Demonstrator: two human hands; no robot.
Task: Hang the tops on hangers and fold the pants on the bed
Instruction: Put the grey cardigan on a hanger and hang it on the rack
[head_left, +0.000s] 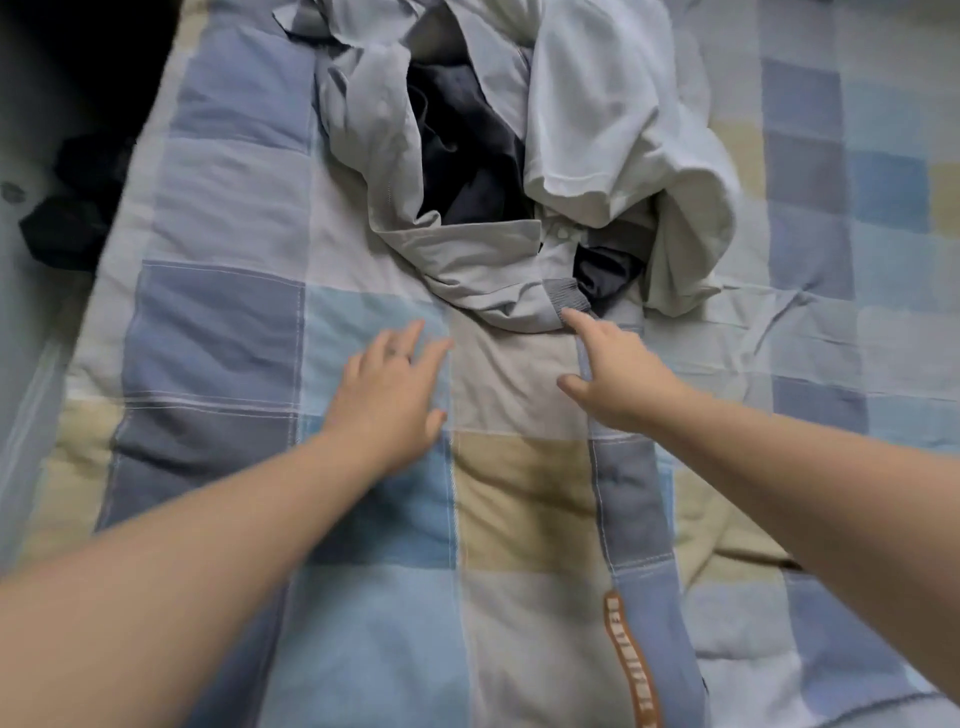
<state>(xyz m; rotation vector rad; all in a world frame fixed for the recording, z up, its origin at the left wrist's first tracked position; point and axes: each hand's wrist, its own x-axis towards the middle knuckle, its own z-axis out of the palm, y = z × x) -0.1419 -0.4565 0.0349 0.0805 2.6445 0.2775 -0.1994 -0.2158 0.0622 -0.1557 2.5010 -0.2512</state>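
Note:
A heap of crumpled clothes lies on the bed: a light grey garment (467, 254) with a ribbed cuff at the front, a dark grey garment (462, 166) in the middle, a white top (608, 130) on the right. My left hand (389, 384) hovers flat over the quilt, fingers straight and spread, short of the heap. My right hand (608, 374) stretches toward the ribbed cuff, its index fingertip touching the grey garment's edge. Neither hand holds anything. No hangers are in view.
The bed carries a checked quilt (234, 332) in blue, grey and beige squares. Its left edge runs diagonally at the left, with floor beyond it and dark clothing (67, 218) lying there.

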